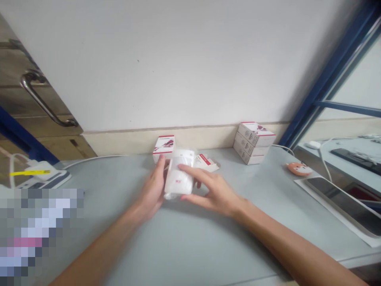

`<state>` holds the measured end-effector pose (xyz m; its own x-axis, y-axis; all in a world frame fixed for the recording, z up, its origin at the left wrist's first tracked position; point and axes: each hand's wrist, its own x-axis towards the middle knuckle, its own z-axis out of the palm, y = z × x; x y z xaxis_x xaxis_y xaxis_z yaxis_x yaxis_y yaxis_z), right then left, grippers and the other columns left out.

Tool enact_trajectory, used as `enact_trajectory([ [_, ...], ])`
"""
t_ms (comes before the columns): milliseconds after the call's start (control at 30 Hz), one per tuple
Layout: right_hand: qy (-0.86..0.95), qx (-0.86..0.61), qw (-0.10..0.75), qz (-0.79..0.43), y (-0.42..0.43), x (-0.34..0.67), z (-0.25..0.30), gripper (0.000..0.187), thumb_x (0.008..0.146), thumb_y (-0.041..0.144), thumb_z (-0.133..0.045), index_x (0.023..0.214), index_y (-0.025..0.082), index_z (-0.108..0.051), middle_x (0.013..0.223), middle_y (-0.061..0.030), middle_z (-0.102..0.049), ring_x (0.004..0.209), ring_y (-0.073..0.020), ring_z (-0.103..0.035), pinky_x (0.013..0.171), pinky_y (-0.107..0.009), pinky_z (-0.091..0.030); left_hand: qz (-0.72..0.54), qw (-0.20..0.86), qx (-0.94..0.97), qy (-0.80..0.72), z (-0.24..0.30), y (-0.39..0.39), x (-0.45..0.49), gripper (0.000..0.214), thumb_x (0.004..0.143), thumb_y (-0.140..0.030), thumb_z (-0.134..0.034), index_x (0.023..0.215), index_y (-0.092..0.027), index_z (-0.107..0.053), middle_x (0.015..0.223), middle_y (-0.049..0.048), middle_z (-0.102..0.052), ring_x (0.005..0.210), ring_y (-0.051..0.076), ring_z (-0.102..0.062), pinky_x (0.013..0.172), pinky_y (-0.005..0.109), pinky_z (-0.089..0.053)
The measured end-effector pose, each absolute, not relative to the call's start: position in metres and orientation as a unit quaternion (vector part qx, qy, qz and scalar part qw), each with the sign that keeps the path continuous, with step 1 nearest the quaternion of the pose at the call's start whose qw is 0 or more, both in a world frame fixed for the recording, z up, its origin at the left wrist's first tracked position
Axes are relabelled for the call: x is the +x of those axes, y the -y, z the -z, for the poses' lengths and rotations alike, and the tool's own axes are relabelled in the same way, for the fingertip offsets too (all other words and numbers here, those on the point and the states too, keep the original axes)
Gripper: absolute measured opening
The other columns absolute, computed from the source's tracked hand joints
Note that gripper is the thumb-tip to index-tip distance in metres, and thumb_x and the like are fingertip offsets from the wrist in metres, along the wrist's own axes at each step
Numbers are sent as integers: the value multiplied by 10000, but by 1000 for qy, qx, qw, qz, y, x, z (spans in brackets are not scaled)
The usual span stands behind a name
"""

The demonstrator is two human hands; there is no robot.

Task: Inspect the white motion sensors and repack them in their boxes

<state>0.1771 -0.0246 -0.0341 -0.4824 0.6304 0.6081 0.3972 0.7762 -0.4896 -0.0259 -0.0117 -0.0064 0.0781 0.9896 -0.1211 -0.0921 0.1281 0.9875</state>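
In the head view, a white box-shaped item in a clear plastic bag (177, 178) is held tilted above the table, small red print near its lower end. My left hand (153, 188) grips its left side, the thumb along the edge. On the other side my right hand (216, 190) closes loosely round it, index finger across the front and thumb at the lower right corner. Just behind stands a white and red carton (164, 146). An opened carton flap with a red label (207, 162) shows to the right, partly hidden.
A stack of several white and red cartons (253, 143) stands against the wall at the right. An orange animal-faced object (299, 169) and a dark flat panel on white (345, 202) lie further right. A power strip with cables (50, 178) is at the left, near a blurred-out patch.
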Motion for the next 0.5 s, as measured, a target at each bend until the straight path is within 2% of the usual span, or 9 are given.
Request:
enact_trajectory([
  [100, 791, -352, 480, -139, 13, 186, 28, 613, 966, 476, -727, 1531, 304, -567, 1171, -70, -769, 809, -168, -681, 810, -326, -585, -488, 397, 606, -487, 13, 6, -28, 596, 985, -717, -484, 1242, -221, -691, 1149, 101, -763, 1063, 289, -709, 932, 402, -562],
  [167, 748, -420, 495, -141, 1, 198, 24, 609, 942, 462, -747, 1508, 289, -602, 1041, -51, -774, 719, -166, -658, 776, -343, -587, -429, 229, 725, -489, 24, 2, -32, 434, 1001, -583, -560, 1234, -245, -698, 1262, 93, -719, 1240, 309, -626, 1117, 464, -468],
  [233, 713, -493, 476, -146, -11, 212, 22, 636, 913, 468, -771, 1500, 274, -622, 926, -38, -764, 715, -190, -673, 786, -374, -586, -338, 120, 802, -478, 36, 0, -36, 399, 996, -498, -599, 1326, -284, -666, 1418, 94, -635, 1401, 347, -497, 1192, 540, -395],
  [333, 682, -573, 426, -161, -27, 234, 24, 646, 884, 502, -784, 1474, 273, -655, 859, -38, -759, 783, -238, -711, 808, -411, -580, -276, 59, 834, -473, 50, -2, -40, 395, 1006, -424, -595, 1379, -295, -611, 1507, 110, -535, 1449, 358, -426, 1179, 566, -410],
  [500, 659, -603, 404, -197, -38, 254, 32, 616, 872, 526, -780, 1434, 295, -679, 907, -47, -773, 854, -249, -733, 827, -411, -575, -278, 40, 842, -461, 52, -4, -43, 285, 990, -338, -605, 1269, -284, -585, 1488, 101, -500, 1431, 340, -425, 1147, 521, -446],
])
